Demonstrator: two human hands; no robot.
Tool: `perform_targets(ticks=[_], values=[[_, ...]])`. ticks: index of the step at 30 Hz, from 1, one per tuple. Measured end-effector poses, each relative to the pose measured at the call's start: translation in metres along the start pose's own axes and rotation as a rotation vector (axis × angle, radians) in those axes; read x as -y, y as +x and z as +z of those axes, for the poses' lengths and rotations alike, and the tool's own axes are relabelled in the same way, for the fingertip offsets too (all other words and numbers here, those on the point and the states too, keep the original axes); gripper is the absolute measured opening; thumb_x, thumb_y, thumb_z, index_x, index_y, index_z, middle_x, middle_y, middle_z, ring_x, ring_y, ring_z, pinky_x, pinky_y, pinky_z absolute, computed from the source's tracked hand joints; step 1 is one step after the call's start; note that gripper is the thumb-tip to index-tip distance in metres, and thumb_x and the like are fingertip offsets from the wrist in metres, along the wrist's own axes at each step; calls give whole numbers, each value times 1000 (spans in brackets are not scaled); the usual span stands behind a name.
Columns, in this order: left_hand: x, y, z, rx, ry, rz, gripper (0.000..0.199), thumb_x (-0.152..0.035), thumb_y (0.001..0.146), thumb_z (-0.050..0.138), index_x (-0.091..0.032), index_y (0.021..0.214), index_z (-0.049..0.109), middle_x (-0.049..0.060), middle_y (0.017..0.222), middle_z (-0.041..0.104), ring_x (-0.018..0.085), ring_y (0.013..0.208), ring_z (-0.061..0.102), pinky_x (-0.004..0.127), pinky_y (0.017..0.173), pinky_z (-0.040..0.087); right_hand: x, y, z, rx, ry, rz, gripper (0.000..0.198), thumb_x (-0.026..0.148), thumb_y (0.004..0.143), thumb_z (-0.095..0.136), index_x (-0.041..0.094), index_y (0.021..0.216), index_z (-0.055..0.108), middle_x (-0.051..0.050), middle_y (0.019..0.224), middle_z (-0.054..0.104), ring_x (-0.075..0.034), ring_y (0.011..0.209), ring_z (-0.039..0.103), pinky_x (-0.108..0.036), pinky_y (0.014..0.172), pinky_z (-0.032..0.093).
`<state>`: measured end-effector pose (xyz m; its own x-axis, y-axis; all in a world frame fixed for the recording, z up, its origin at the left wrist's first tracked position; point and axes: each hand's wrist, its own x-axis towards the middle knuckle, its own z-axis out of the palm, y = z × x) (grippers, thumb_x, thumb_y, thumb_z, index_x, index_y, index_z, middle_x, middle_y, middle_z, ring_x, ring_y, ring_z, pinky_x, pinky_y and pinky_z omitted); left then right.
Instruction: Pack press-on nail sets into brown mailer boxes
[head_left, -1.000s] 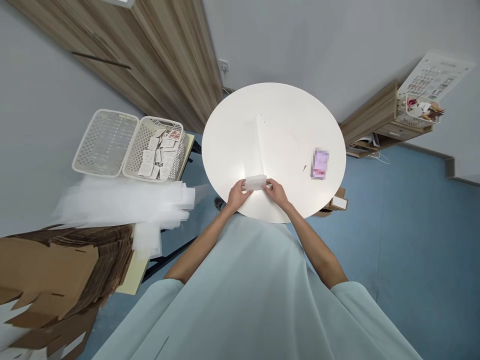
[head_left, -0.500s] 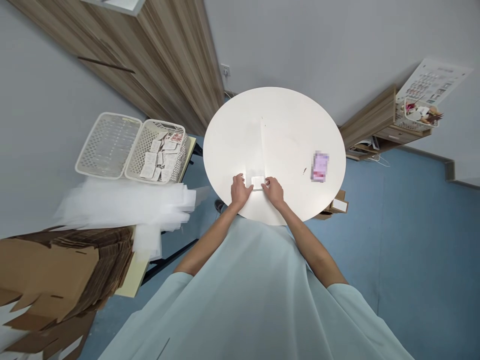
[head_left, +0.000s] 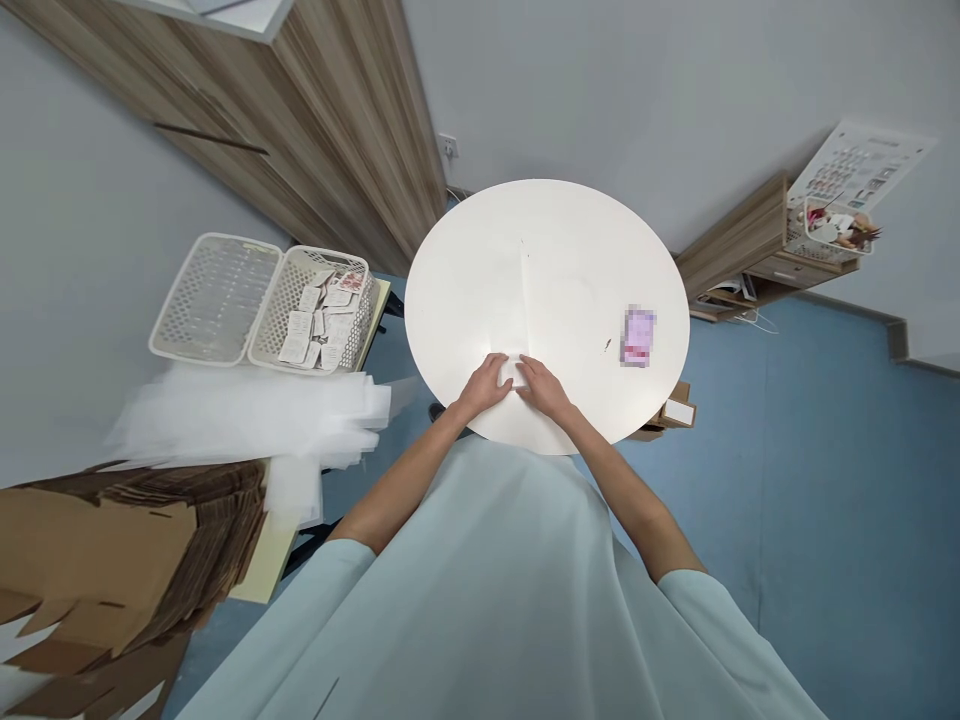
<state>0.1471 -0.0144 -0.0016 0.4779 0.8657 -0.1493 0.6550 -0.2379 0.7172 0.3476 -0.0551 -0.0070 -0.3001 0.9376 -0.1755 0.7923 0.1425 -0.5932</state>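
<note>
Between my hands, near the front edge of the round white table (head_left: 577, 230), is a small white rectangular packet (head_left: 514, 374). My left hand (head_left: 486, 384) closes on its left side, with thumb and fingers bent around it. From the right, my right hand (head_left: 543, 388) grips the other side, fingers over the top. A thin whitish sheet (head_left: 510, 300) lies flat on the tabletop, stretching away from the packet; its right edge shows as a faint line. The fingers hide much of the packet.
A blurred purple packet (head_left: 637, 336) lies on the table's right. To the left are an open white basket (head_left: 259, 345) of small printed packets, a pile of translucent white sheets (head_left: 255, 415) and stacked flat cardboard (head_left: 150, 540). Cardboard boxes (head_left: 679, 412) stand beyond the table's right edge.
My hands have moved closer together, and their fingers now reach over the white packet's top, covering more of it. The purple packet stays in place.
</note>
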Motion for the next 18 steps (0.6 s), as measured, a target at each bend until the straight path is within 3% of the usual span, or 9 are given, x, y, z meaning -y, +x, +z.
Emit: perform_targets(ticks=[6, 10, 13, 16, 18], values=[[6, -50, 8, 58, -83, -20, 75, -55, 88, 77, -20, 149, 51, 14, 151, 57, 31, 142, 55, 46, 121, 45, 4, -51, 16, -22, 105, -16, 55, 35, 98, 70, 21, 150, 57, -16, 165, 47, -32, 151, 48, -54, 124, 43], [7, -69, 10, 89, -142, -66, 87, -55, 76, 88, -23, 149, 53, 13, 154, 56, 32, 143, 55, 45, 120, 45, 10, -68, 13, -10, 198, 58, 55, 43, 98, 70, 25, 149, 59, -11, 162, 53, -30, 147, 54, -51, 123, 44], [4, -65, 4, 56, -208, -161, 65, -51, 85, 80, -25, 141, 61, 9, 144, 65, 29, 132, 63, 42, 113, 51, 14, -62, 4, -29, 266, 166, 50, 49, 100, 66, 28, 145, 63, -8, 151, 64, -28, 137, 62, -46, 118, 48], [0, -53, -2, 15, -243, -266, 37, -49, 93, 70, -25, 122, 71, 6, 123, 76, 26, 114, 70, 37, 102, 55, 15, -48, -4, -59, 307, 247, 39, 50, 103, 61, 28, 133, 69, -6, 129, 76, -25, 115, 72, -38, 103, 55], [-1, -45, -4, -6, -238, -311, 29, -49, 94, 67, -24, 107, 74, 5, 112, 79, 26, 106, 71, 35, 96, 55, 14, -38, -7, -68, 313, 267, 31, 47, 104, 59, 26, 123, 72, -5, 113, 79, -23, 100, 73, -34, 92, 56]])
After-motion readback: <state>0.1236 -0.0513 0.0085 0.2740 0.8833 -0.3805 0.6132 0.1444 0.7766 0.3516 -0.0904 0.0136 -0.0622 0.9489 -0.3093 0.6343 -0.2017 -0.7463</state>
